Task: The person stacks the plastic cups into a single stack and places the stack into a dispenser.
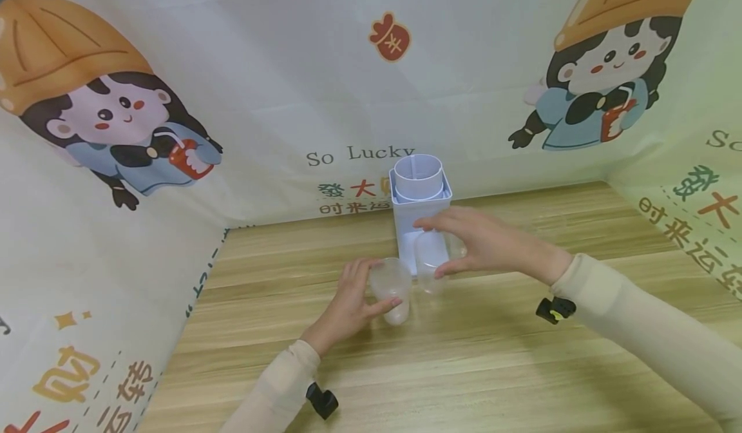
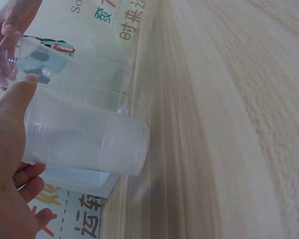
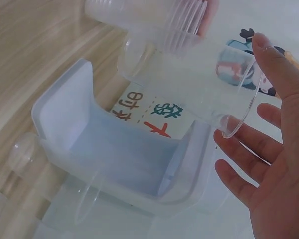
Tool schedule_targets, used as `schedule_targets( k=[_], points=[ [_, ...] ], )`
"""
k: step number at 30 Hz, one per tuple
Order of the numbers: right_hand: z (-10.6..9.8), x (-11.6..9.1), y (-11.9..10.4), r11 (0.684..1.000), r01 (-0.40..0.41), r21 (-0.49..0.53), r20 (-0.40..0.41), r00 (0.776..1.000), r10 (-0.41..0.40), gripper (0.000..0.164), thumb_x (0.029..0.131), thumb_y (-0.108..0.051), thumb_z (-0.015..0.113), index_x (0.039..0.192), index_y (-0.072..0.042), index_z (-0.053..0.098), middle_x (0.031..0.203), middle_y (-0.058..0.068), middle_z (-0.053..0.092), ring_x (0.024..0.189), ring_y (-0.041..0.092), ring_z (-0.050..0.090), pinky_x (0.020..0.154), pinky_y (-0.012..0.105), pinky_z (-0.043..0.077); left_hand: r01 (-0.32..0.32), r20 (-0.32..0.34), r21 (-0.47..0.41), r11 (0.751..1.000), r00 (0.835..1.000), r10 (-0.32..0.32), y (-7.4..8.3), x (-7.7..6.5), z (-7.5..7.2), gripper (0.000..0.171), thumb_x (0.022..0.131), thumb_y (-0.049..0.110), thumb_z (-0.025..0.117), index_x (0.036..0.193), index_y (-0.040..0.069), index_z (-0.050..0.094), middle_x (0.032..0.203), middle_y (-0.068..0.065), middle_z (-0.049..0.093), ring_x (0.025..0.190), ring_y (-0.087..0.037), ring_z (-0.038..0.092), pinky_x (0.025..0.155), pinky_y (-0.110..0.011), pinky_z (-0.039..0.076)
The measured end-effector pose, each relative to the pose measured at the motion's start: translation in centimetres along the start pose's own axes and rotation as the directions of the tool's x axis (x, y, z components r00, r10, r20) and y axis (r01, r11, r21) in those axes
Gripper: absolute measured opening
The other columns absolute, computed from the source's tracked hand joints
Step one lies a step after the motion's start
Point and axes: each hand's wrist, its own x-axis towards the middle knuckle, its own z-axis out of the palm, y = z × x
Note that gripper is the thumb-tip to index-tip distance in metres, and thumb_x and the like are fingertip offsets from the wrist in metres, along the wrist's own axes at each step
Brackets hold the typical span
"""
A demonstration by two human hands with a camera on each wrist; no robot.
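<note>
My left hand [image 1: 343, 307] grips a frosted stack of clear plastic cups [image 1: 390, 281] between thumb and fingers, low over the table. Several close-set rims of that stack [image 3: 184, 22] show in the right wrist view. With thumb and fingertips, my right hand [image 1: 484, 243] holds a single clear plastic cup [image 3: 184, 74] by its rim. This cup is beside the stack and overlaps the front of a pale blue-white box-shaped holder [image 1: 404, 223] in the head view. A wide round tube [image 1: 418, 182] stands up out of the holder's top.
The holder stands on a wood-grain table [image 1: 464, 368] near its back edge. Behind it hangs a printed cloth [image 1: 278, 85], which also runs along both sides. Faint cup-shaped outlines [image 3: 84, 199] overlap the holder's lower part in the right wrist view.
</note>
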Motion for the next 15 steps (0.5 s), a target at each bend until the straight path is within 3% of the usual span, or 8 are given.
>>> schedule_targets(
  k=[15],
  points=[
    [-1.8,1.0,-0.6,0.999,0.017,-0.031,-0.015,1.0,-0.017,0.08,0.074,-0.049,0.082,0.141,-0.014,0.054,0.139,0.006,0.061,0.124,0.028,0.059,0.103,0.048,0.05,0.005,0.009,-0.011,1.0,1.0,-0.005,0.2,-0.1,-0.2,0.071,0.082,0.035,0.08,0.137,0.004,0.046,0.139,-0.014,0.05,0.132,-0.033,0.039,0.111,-0.054,0.037]
  ],
)
